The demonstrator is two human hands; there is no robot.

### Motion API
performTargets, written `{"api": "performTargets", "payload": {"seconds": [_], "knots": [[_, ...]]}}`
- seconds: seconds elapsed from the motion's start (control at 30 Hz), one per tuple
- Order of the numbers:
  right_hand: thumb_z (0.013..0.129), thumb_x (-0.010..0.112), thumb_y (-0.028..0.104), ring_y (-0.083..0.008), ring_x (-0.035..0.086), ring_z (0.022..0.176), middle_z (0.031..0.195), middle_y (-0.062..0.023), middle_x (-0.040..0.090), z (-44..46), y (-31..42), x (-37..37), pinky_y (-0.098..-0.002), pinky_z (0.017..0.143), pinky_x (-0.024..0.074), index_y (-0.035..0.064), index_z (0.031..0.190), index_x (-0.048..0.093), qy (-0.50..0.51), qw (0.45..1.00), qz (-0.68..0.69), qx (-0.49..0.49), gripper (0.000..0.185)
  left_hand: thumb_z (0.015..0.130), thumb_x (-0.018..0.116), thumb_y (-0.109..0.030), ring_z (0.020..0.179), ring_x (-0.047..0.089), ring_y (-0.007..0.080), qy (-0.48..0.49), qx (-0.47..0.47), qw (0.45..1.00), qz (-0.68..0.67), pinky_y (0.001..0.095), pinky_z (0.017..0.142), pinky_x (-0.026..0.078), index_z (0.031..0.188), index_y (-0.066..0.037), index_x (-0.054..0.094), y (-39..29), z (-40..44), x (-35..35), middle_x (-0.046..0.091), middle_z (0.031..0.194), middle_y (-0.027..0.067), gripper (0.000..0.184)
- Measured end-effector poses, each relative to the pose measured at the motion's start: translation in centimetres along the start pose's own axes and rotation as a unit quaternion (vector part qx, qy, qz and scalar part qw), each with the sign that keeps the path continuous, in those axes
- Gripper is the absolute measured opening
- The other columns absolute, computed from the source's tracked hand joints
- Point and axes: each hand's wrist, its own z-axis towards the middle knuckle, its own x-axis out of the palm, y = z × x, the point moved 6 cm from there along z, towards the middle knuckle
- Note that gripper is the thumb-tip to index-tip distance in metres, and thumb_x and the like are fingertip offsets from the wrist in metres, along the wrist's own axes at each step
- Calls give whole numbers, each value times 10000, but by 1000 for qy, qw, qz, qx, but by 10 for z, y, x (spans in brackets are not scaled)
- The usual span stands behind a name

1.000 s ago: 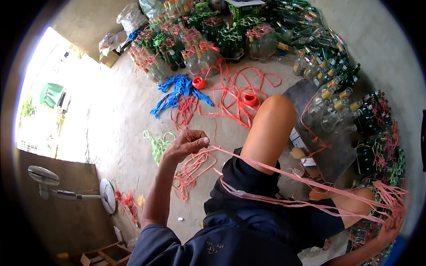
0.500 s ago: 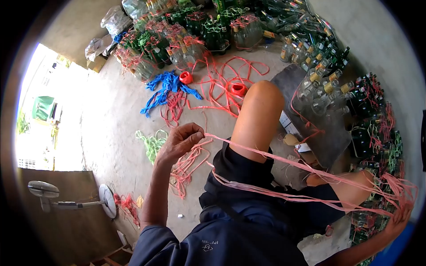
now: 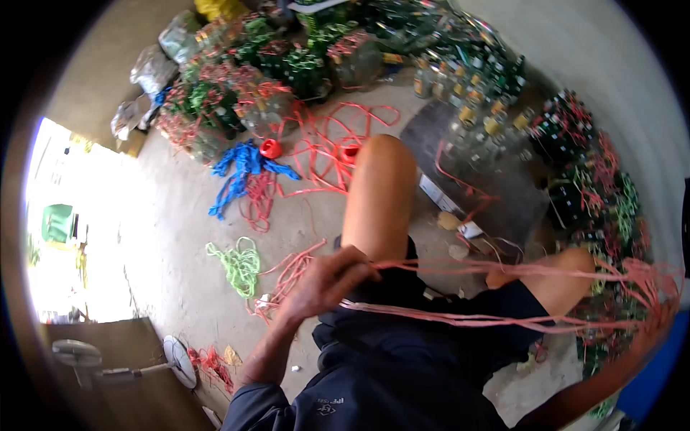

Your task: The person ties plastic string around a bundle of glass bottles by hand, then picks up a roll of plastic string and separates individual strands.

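Note:
Strands of pink plastic twine (image 3: pixel 496 267) stretch across my thighs from hand to hand. At my lap, my left hand (image 3: pixel 329 281) is closed with its fingers on one end of a strand. Far to the right, my right hand (image 3: pixel 655 322) is wrapped round the gathered end of the twine, where a loose tuft stands up. A second, lower run of strands loops back past my left hand over my dark shorts. On the floor beside my left hand lie loose pink strands (image 3: pixel 291 269) and a pale green twine bundle (image 3: pixel 238 267).
Blue strips (image 3: pixel 244 169), red twine rolls (image 3: pixel 270 149) and tangled red twine (image 3: pixel 323 161) lie ahead. Tied bottle bundles (image 3: pixel 208 108) stand at the back, green bottles (image 3: pixel 568 129) along the right wall. Clear bottles (image 3: pixel 474 140) stand on a dark mat. A fan (image 3: pixel 126 371) is at lower left.
My left hand has moved down and right towards my lap, along the twine. The strands hang closer together. My right hand has risen slightly, and the view has shifted.

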Motion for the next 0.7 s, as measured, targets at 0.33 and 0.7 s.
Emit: {"api": "performTargets", "payload": {"seconds": [0.33, 0.7], "knots": [[1012, 539, 267, -108, 342, 504, 786, -49, 495, -60, 102, 127, -225, 413, 227, 32, 1236, 558, -165, 962, 146, 161, 325, 990, 567, -240, 657, 659, 385, 131, 20, 958, 254, 488, 581, 522, 1001, -95, 562, 7, -30, 57, 615, 685, 159, 146], [995, 583, 263, -102, 384, 530, 791, -38, 533, -86, 80, 152, -230, 425, 248, 57, 1313, 577, -111, 981, 71, 142, 379, 981, 566, -225, 701, 656, 426, -9, 11, 979, 204, 498, 629, 516, 1014, -74, 613, -10, -33, 15, 644, 725, 196, 162]]}}
